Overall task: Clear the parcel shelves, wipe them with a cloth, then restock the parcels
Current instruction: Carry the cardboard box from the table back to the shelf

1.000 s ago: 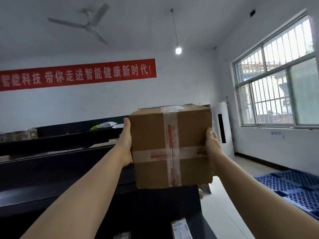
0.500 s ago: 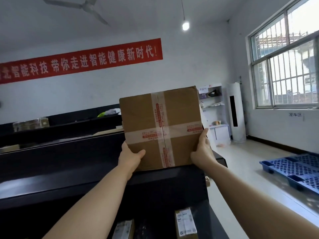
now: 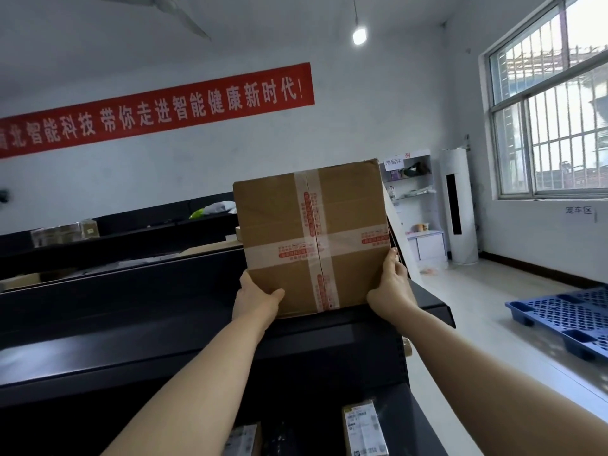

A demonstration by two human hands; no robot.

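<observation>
Nearest, bottom edge: a lower black shelf level w/ two small parcels, one w/ a printed label at right, another partly cut off to its left. Both forearms reach up and fwd over them.

Above that, the black shelf top runs left to right across the view, glossy, w/ a front lip. Its right end stops short of the pale floor.

Cardboard box stands upright at the right end of the shelf top, bottom edge hidden behind the lip, so can't tell if it rests fully on the surface. Brown, sealed w/ clear tape in a cross, red print on the tape. Slightly tilted, top leaning right.

Left hand: wrapped round the box's lower left corner, thumb lying across the front face, fingers hidden behind. Right hand: pressed flat on the lower right side, fingers pointing up along the edge. Both grip the box between them, hands as far apart as the box is wide.

Further back: a second black shelf row w/ clear-wrapped packs at left and white and green bags near the middle. Right, on the floor, a blue plastic pallet.

Far wall: long red banner w/ white characters, white rack w/ small items, tall white standing unit beside it. Barred window on the right wall. Ceiling: fan and a lit bulb on a cord.
</observation>
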